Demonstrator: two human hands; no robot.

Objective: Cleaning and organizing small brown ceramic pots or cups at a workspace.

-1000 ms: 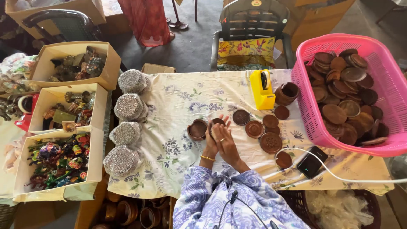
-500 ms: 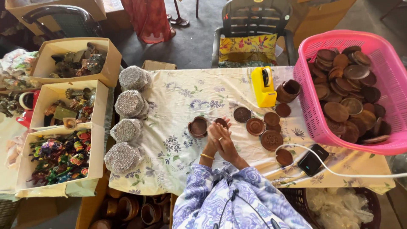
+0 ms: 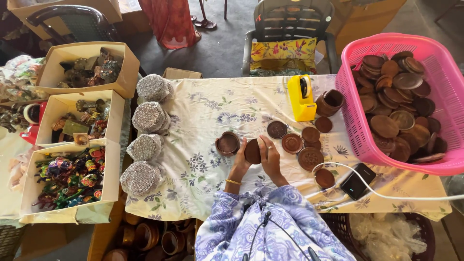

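Both hands keep their hold on a round brown clay lid [image 3: 252,151] near the table's [image 3: 203,116] front edge: left hand [image 3: 240,162] and right hand [image 3: 270,157] closed around its sides. Nothing has moved noticeably; a small clay pot [image 3: 227,143] sits just left.

At the bottom centre of the frame, the person wears a lilac-and-white patterned garment with a thin black cable [image 3: 261,227] down it, a gold bangle [image 3: 233,181] on the left wrist, and a ring [image 3: 270,148] on the right hand [image 3: 270,157].
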